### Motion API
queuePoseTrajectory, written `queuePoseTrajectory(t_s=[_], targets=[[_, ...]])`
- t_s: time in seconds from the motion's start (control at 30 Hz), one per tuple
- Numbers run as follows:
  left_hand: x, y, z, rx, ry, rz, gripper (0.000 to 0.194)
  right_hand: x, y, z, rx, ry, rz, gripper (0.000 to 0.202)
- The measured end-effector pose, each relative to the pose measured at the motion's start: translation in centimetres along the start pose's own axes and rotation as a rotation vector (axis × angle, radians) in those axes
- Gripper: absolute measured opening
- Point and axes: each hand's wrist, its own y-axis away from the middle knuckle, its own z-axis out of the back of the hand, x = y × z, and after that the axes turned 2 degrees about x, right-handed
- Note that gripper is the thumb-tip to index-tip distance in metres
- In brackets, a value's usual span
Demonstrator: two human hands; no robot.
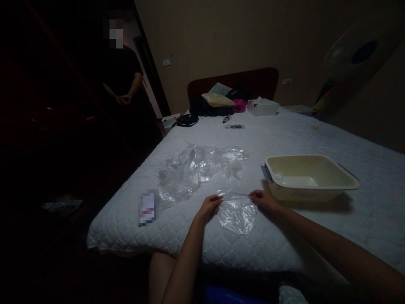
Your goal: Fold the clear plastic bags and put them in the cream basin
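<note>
A clear plastic bag (238,217) is stretched between my two hands, low over the front of the bed. My left hand (211,207) pinches its upper left corner. At the upper right corner, my right hand (262,199) is closed on the edge of the same bag. Just beyond lies a crumpled spread of clear plastic bags (193,166) on the white quilt. To the right of my right hand stands a cream plastic tub (316,193) with grey side clips; a small whitish scrap shows inside it.
A phone-like object (148,207), blurred out, lies at the bed's front left. Farther back are a black bag (187,120), a white box (263,107) and a yellow cushion (218,100). A person (123,80) stands at left with hands together. A fan (351,55) is at right.
</note>
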Motion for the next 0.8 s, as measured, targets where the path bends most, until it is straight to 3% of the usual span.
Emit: queuePoseTrajectory(t_s=[0.13, 0.33, 0.63, 0.8], targets=[[0.16, -0.05, 0.06, -0.031, -0.007, -0.015, 0.047, 0.11, 0.16, 0.26, -0.001, -0.006, 0.029, 0.030], [0.42, -0.03, 0.07, -0.043, -0.031, -0.040, 0.034, -0.03, 0.36, 0.28, -0.026, -0.050, 0.012, 0.032], [0.57, -0.13, -0.24, -0.099, -0.088, -0.065, 0.018, -0.05, 0.34, 0.13, -0.044, 0.046, 0.026, 0.022], [0.40, 0.41, -0.29, -0.090, -0.127, -0.087, 0.019, 0.28, 0.31, -0.01, -0.032, 0.139, 0.036, 0.020]])
